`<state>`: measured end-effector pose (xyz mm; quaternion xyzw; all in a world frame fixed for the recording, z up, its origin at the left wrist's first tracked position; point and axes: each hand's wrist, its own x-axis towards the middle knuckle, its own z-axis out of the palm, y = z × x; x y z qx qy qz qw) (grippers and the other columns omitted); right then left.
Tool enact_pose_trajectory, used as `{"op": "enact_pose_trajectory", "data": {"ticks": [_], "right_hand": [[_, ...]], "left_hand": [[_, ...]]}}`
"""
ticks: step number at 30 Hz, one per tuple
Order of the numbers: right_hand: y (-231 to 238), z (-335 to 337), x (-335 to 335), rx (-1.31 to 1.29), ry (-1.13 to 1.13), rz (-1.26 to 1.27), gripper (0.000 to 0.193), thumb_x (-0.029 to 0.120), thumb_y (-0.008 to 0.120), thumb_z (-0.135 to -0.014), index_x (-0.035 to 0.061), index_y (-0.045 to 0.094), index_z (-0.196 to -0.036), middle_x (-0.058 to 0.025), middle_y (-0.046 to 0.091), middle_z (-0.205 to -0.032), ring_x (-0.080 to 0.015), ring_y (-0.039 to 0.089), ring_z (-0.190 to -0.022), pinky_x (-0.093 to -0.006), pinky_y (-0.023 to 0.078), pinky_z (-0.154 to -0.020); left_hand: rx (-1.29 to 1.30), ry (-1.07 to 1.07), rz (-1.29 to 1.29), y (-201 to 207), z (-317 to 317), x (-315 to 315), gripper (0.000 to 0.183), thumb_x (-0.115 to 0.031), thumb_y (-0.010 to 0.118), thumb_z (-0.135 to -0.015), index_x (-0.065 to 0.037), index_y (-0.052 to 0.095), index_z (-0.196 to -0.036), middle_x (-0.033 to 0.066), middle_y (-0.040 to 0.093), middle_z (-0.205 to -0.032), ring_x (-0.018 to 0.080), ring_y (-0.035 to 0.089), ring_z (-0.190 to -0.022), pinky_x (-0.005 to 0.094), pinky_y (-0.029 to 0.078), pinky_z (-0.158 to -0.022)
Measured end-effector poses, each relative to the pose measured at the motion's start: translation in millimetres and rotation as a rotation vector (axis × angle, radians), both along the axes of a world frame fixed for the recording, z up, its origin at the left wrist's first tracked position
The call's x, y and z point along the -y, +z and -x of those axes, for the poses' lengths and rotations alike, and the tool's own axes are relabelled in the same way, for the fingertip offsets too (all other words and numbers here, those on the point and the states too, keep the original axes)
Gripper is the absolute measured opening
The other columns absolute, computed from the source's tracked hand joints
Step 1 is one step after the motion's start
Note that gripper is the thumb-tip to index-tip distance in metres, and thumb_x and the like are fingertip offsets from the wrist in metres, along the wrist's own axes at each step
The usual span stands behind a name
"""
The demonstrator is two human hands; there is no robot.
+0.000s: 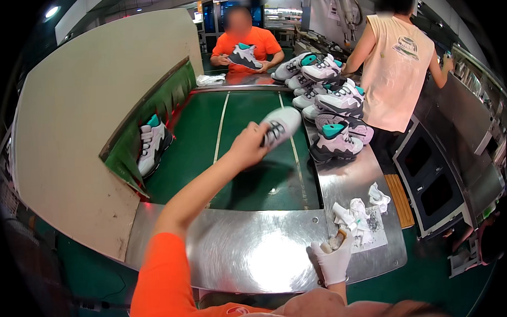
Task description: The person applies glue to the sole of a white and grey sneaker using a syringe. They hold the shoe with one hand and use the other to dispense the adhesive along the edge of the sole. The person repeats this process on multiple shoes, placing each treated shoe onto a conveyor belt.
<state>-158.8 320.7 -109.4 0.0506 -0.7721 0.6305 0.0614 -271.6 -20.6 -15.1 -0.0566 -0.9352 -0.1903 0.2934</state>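
Observation:
My bare left hand (248, 146) reaches out over the green conveyor belt (203, 143), its fingers closed on a sneaker (283, 125). The pale toe of that sneaker points up and to the right, and dark lacing shows beside my fingers. At the steel table's near right, my right hand (333, 263) wears a white glove. It is curled around a small whitish lump with a brown edge (338, 241), whose kind I cannot make out. Crumpled white tissues (356, 216) lie just beyond it on a smudged white sheet (376, 229).
A pile of white, grey and teal sneakers (332, 100) stands on the right steel ledge. Another sneaker (153, 146) sits by the green flap curtain (146, 112) at left. Across the belt a person (244, 47) holds a sneaker; another person (398, 69) stands at right.

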Motion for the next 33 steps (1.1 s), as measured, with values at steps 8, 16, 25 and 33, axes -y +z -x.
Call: {"op": "enact_pose_trajectory", "data": {"ticks": [8, 16, 25, 33], "right_hand": [[-15.3, 4.5, -17.0, -0.129, -0.035, -0.068, 0.075, 0.014, 0.084, -0.066, -0.0008, 0.043, -0.127, -0.0115, 0.055, -0.108, -0.0190, 0.054, -0.090, -0.0319, 0.049, -0.085], [-17.1, 5.7, -15.2, -0.225, -0.057, -0.307, 0.067, 0.014, 0.084, -0.069, 0.0018, 0.049, -0.125, -0.0087, 0.057, -0.099, -0.0173, 0.054, -0.086, -0.0300, 0.047, -0.084], [36.9, -24.0, -41.7, 0.179, 0.119, -0.021, 0.066, 0.011, 0.081, -0.071, 0.0052, 0.049, -0.128, -0.0077, 0.060, -0.103, -0.0096, 0.058, -0.074, -0.0233, 0.051, -0.060], [59.5, -24.1, -58.0, 0.168, 0.227, -0.156, 0.072, 0.009, 0.079, -0.068, 0.0070, 0.049, -0.133, -0.0058, 0.061, -0.100, -0.0093, 0.057, -0.085, -0.0244, 0.050, -0.072]], "left_hand": [[-0.126, -0.470, 0.468, 32.2, -223.0, -49.1, 0.029, -0.013, 0.062, -0.079, -0.012, 0.060, -0.108, 0.0237, 0.057, -0.123, 0.0400, 0.058, -0.111, 0.0514, 0.048, -0.095], [0.067, -0.519, 0.450, -12.5, -312.8, -57.1, 0.031, -0.014, 0.068, -0.077, -0.022, 0.062, -0.106, 0.0093, 0.058, -0.127, 0.0318, 0.055, -0.122, 0.0488, 0.045, -0.103], [0.051, -0.492, 0.314, -15.3, -303.0, -59.5, 0.032, -0.014, 0.073, -0.072, -0.025, 0.066, -0.101, 0.0118, 0.059, -0.126, 0.0337, 0.056, -0.122, 0.0480, 0.050, -0.098], [0.049, -0.485, 0.297, -5.6, -288.3, -62.5, 0.026, -0.015, 0.072, -0.074, -0.021, 0.068, -0.098, 0.0117, 0.061, -0.119, 0.0327, 0.058, -0.116, 0.0486, 0.049, -0.097]]}}
